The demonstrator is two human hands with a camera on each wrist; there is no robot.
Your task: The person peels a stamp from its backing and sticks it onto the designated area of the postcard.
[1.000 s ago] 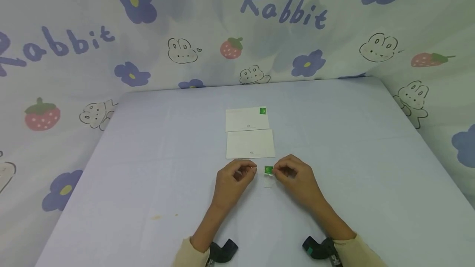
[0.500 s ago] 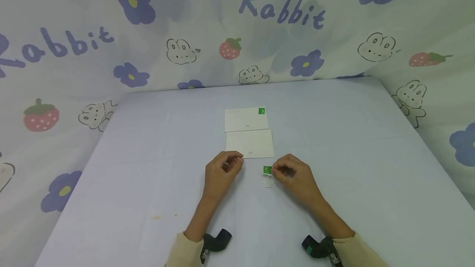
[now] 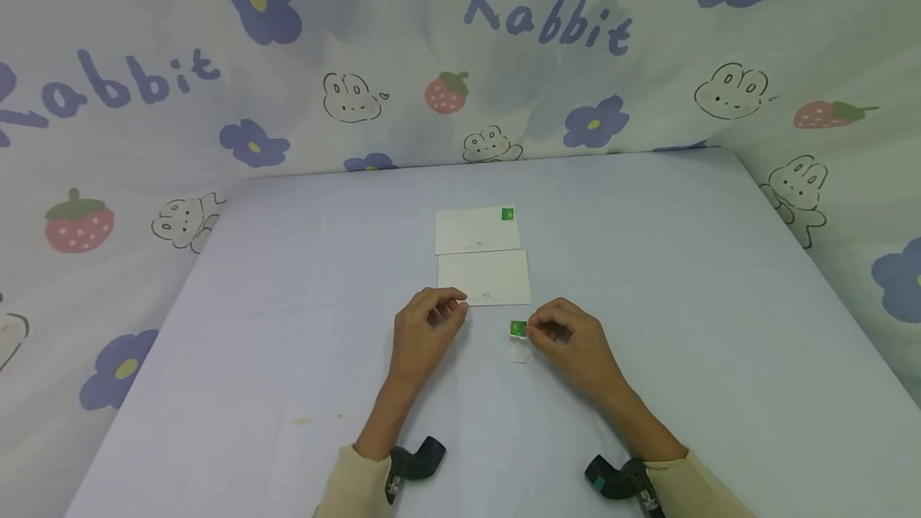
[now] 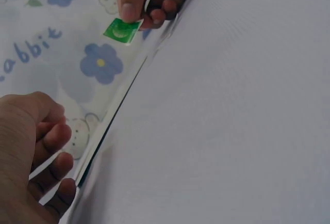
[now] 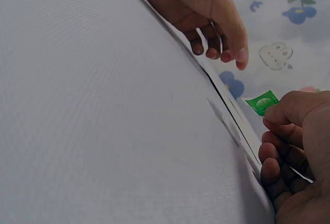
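My right hand (image 3: 572, 338) pinches a small green stamp (image 3: 518, 329) at its right edge, between thumb and fingertip. The right wrist view shows the stamp (image 5: 263, 102) held up by one corner, its printed face visible. My left hand (image 3: 423, 334) hovers by the lower left part of a blank-fronted white card (image 3: 485, 274), its fingers loosely bent and nothing between them. Seen from the right wrist, the left hand's (image 5: 206, 12) fingers hang relaxed.
Just beyond the near card lies a second white card (image 3: 471, 232) with a green stamp (image 3: 508, 214) in its upper right corner. A small pale paper piece (image 3: 517, 353) is below the held stamp. A printed curtain (image 3: 403, 46) stands behind the white table (image 3: 647, 262).
My left hand has drawn away from the stamp to the left and slightly forward, toward the near card's lower edge. The right hand keeps its pinch on the stamp, almost still.
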